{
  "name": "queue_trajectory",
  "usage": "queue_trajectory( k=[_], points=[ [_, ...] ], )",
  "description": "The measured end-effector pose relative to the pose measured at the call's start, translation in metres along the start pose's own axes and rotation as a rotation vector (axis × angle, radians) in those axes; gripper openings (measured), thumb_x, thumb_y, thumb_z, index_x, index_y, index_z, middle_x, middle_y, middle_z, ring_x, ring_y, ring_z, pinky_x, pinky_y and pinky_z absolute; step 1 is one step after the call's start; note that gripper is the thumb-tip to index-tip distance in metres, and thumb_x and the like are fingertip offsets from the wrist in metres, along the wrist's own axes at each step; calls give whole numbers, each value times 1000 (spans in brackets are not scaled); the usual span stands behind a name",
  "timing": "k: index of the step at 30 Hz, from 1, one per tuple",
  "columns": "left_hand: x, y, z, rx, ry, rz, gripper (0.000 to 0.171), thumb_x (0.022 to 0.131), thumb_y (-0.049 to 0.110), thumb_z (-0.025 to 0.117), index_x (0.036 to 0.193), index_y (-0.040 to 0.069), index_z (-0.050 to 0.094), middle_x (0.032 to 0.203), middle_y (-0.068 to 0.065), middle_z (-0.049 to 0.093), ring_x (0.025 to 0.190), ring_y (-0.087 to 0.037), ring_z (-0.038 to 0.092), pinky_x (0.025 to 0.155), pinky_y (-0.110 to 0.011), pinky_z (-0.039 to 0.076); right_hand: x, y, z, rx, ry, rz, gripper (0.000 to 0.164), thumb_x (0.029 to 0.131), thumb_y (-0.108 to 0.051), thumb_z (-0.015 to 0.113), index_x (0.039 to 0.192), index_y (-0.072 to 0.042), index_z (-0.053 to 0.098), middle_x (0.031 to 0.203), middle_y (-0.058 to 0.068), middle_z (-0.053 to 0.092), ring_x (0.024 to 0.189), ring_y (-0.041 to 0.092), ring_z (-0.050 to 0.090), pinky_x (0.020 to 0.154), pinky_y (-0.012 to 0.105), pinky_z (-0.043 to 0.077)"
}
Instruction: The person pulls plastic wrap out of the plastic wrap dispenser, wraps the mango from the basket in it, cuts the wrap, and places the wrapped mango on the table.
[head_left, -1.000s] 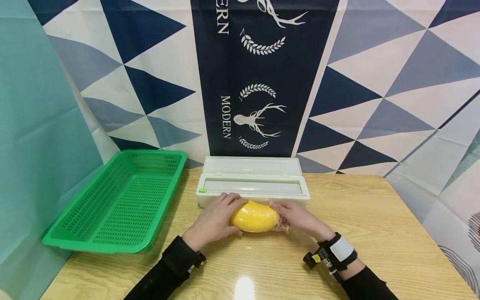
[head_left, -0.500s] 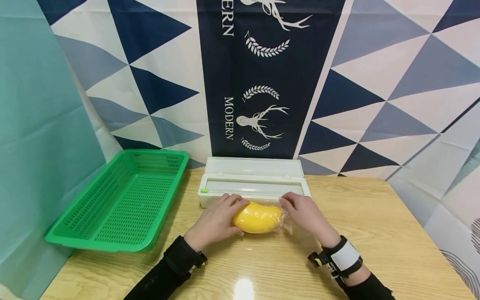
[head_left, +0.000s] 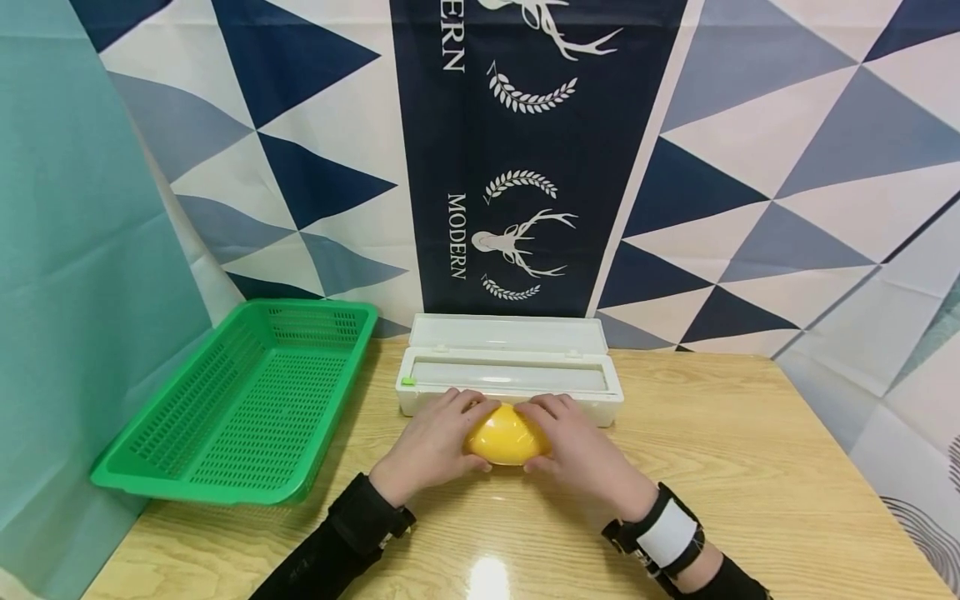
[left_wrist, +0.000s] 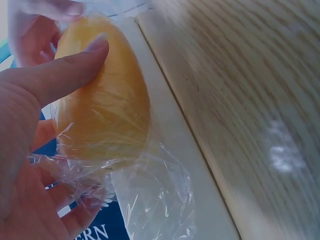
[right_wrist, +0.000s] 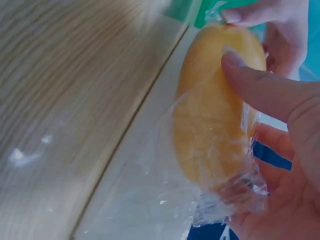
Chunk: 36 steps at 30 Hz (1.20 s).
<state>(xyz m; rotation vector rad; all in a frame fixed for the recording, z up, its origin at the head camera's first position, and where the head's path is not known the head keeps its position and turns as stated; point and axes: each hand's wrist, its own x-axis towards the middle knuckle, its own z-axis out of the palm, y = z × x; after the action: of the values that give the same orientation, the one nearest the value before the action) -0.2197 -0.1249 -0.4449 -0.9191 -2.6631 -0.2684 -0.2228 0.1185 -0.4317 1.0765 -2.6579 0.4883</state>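
Observation:
A yellow mango, wrapped in clear plastic film, is held between both hands in front of the white box. My left hand grips its left end, thumb on the near side and fingers over the top. On the right end, my right hand grips it the same way. Both wrist views show each thumb pressing on the filmed skin. Loose, crinkled film gathers at the mango's ends and hangs past the fingers. The palms hide part of both ends in the head view.
Behind the hands stands a white cling film box with its lid raised, a roll inside and a small green slider. A green perforated basket sits at the left of the wooden table. Patterned cloth hangs behind.
My right hand first pulled up and away from the film at the mango's right end, then came back left and down over that end. My left hand kept its grip almost unmoved.

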Motion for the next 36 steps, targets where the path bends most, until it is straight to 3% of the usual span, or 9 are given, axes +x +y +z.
queue_trajectory(
  k=[6,14,19,26,36],
  points=[
    [1,1,1,-22,44,-14,79,70,51,88,132,14,57,122,-1,56,98,-18,56,87,-33,50,1,7,3,19,-33,72,72,68,-26,93,130,-7,60,129,7,59,116,24,54,102,40,46],
    [0,2,1,-25,47,-45,75,69,52,89,125,14,56,103,2,50,79,-13,51,72,-28,50,-1,11,6,65,-14,58,70,67,-18,95,128,-7,62,122,2,53,109,17,53,97,36,50],
    [0,2,0,-35,45,-64,73,68,52,89,120,13,56,98,3,50,76,-12,51,70,-27,49,-1,12,8,41,-7,46,70,66,-12,94,128,-10,61,120,2,53,106,16,53,95,35,50],
    [1,-1,-1,-56,43,-82,72,67,53,89,119,12,61,99,3,59,80,-11,57,75,-28,52,0,13,7,58,-22,106,62,66,-14,93,119,-10,60,114,0,58,100,13,57,91,33,52],
    [-1,-3,-1,-45,46,-80,72,73,59,82,124,12,62,111,0,66,97,-17,62,87,-34,52,0,14,2,89,-36,110,57,69,-21,92,116,-13,62,107,-3,62,90,10,58,82,32,54]
  ],
)
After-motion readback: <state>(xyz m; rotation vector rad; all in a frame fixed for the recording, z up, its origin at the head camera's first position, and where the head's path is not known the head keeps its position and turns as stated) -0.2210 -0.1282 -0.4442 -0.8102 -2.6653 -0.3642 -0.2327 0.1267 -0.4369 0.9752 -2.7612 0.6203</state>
